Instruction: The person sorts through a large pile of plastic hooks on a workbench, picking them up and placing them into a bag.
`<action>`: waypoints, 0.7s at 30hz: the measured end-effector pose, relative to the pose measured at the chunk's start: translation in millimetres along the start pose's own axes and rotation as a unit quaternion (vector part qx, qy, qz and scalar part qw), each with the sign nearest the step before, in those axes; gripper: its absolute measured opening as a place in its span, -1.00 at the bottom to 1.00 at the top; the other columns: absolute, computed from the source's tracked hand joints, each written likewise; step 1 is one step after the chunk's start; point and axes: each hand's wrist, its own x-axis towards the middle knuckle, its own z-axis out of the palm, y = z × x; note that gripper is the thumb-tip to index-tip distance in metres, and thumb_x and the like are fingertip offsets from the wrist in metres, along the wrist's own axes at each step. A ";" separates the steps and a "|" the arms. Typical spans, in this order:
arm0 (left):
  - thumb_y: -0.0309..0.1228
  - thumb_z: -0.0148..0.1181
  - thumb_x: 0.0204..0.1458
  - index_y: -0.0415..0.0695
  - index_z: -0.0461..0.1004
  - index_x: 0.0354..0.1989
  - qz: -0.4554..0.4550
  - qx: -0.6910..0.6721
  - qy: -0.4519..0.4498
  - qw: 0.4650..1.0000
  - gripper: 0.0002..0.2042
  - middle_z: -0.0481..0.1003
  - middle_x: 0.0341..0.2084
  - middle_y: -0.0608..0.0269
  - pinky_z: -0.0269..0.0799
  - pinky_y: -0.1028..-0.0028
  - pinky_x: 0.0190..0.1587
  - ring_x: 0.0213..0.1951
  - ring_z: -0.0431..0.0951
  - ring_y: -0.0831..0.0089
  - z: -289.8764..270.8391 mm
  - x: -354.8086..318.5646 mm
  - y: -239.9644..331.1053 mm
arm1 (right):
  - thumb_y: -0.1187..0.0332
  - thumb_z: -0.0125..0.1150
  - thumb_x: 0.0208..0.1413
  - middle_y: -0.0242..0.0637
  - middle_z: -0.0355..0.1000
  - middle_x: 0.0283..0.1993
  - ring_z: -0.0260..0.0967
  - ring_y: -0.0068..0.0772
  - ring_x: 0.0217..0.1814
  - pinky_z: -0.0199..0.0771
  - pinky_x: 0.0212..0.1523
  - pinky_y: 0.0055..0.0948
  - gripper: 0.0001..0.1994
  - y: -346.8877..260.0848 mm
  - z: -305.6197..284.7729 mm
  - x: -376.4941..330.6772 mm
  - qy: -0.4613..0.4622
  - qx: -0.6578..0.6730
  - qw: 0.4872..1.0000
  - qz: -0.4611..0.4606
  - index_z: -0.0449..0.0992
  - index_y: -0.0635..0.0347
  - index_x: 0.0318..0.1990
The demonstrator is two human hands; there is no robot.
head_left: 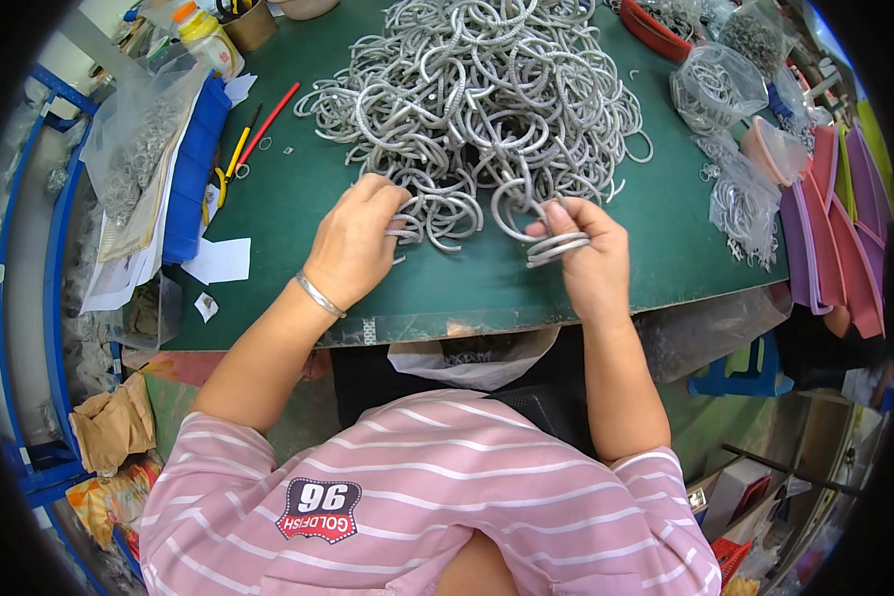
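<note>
A big heap of grey, open-ended metal rings (487,89) with ribbed surfaces covers the back middle of the green table. My left hand (356,236), a silver bangle on its wrist, is at the heap's near left edge. Its fingers are closed on a ring there, though the fingertips are partly hidden. To the right, my right hand (594,253) is closed around several gathered rings (558,248), thumb on top. Another ring (512,211) hangs beside its fingertips, touching the near edge of the heap.
Red and yellow-handled tools (238,149) lie left on the green table (447,298), near a blue bin (195,169) and white paper (219,261). Clear bags of rings (717,87) and a red tray (656,30) stand at the right. Pink and purple bins (824,219) stand beyond the right edge.
</note>
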 end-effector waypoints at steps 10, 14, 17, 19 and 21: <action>-0.64 0.04 0.12 -0.26 0.38 -0.23 -0.290 -0.390 -0.053 0.873 -0.92 0.46 -0.43 0.31 0.51 0.60 -0.36 -0.48 0.49 0.63 -10.0 2.9 5.6 | 0.37 0.10 0.24 -0.36 0.42 -0.49 0.46 -0.55 -0.50 0.43 -0.57 -0.64 -0.83 -4.8 -4.1 -10.0 0.007 0.077 0.978 -0.196 0.45 0.32 -0.19; -0.65 0.11 0.06 -0.24 0.37 -0.30 -0.274 -0.332 -0.004 0.903 -0.92 0.46 -0.37 0.28 0.50 0.58 -0.30 -0.38 0.52 0.58 10.3 -9.2 -1.0 | 0.39 0.29 0.10 -0.39 0.42 -0.53 0.40 -0.62 -0.50 0.37 -0.56 -0.63 -0.84 21.1 -14.8 0.2 -0.065 -0.008 0.998 -0.025 0.46 0.28 -0.37; -0.66 0.22 -0.05 -0.23 0.41 -0.32 -0.147 -0.154 0.024 0.977 -0.86 0.43 -0.41 0.22 0.42 0.50 -0.34 -0.40 0.50 0.48 9.6 -11.1 2.0 | 0.38 0.37 0.00 -0.35 0.42 -0.52 0.30 -0.60 -0.51 0.34 -0.48 -0.54 -0.78 31.9 -24.6 4.9 -0.066 -0.244 0.966 -0.055 0.51 0.32 -0.28; -0.65 0.24 -0.08 -0.24 0.43 -0.29 -0.034 -0.078 0.058 0.995 -0.82 0.41 -0.45 0.19 0.39 0.46 -0.38 -0.46 0.47 0.39 4.5 -1.8 6.7 | 0.35 0.41 -0.04 -0.33 0.41 -0.53 0.26 -0.56 -0.51 0.33 -0.46 -0.49 -0.71 17.4 -14.3 5.3 -0.067 -0.252 0.964 -0.042 0.53 0.33 -0.21; -0.60 0.27 -0.12 -0.26 0.45 -0.23 0.020 -0.065 0.059 0.996 -0.76 0.39 -0.49 0.14 0.34 0.40 -0.43 -0.51 0.41 0.23 5.7 6.2 7.4 | 0.33 0.42 -0.05 -0.31 0.40 -0.53 0.27 -0.52 -0.52 0.34 -0.46 -0.47 -0.66 18.6 -6.9 10.0 -0.076 -0.274 0.958 -0.043 0.53 0.35 -0.16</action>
